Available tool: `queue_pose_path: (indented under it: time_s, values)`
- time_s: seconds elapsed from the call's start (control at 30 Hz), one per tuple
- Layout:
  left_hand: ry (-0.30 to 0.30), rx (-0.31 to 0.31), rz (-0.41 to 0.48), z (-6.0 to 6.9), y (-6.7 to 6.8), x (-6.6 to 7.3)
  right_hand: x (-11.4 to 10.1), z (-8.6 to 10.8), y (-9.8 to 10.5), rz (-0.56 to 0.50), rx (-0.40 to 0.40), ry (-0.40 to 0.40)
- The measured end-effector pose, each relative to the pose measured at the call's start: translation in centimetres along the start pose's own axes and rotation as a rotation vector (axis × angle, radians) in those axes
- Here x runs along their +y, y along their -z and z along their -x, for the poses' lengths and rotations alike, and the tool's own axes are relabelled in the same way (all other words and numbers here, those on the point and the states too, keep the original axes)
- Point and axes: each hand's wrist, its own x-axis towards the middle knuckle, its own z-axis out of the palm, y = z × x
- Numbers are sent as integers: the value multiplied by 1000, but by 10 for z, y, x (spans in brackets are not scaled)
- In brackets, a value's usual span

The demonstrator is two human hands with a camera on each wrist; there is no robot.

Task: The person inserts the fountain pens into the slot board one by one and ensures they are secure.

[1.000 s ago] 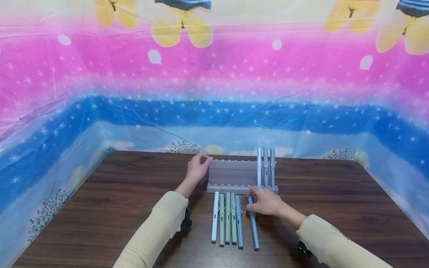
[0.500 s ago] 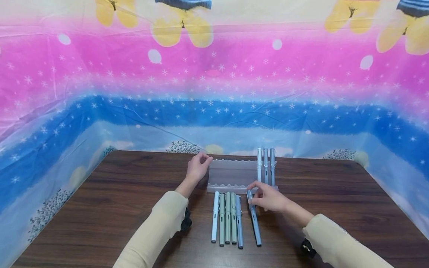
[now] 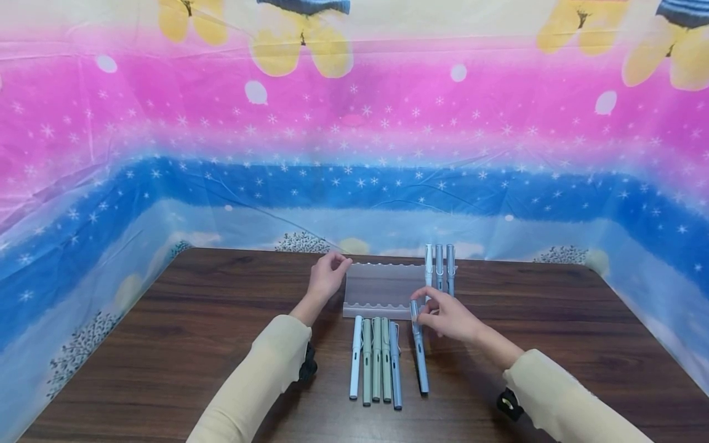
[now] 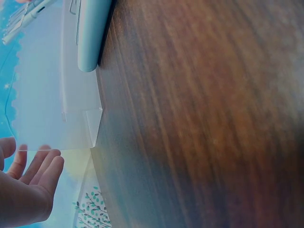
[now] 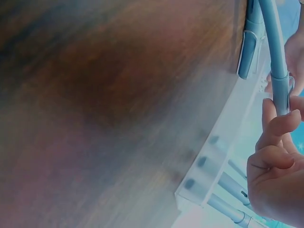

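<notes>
From my feed, I see the right hand (image 3: 451,317) pinching a slim blue-grey pen (image 3: 422,363) with a dark slot in its barrel, near the right part of the translucent rack (image 3: 382,286), right of five lying pens (image 3: 377,363). The left hand (image 3: 328,277) grips the rack's far left corner. The table (image 3: 194,344) is dark wood-grain; behind hangs pink-and-blue snowflake cloth (image 3: 332,135).

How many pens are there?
9. The right hand holds one blue-gray pen. Three pens stand in the clear rack, partly behind that hand. Five lie on the table: one white pen, three green pens, one blue pen.
</notes>
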Motion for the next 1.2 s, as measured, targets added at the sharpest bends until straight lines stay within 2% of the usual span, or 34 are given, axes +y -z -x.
queue_pose_path:
  time_s: [0.07, 0.6, 0.83, 1.2]
  values:
    - [-3, 0, -1, 0, 0, 0, 0, -1, 2, 5, 6, 14]
    - [10, -5, -7, 2, 0, 2, -5, -11, 19, 20, 111, -28]
    - [18, -7, -4, 2, -1, 2, -10, -14, 27, 59, 145, 25]
    - [15, -3, -10, 1, 0, 2, -12, -22, 36, 83, 194, 49]
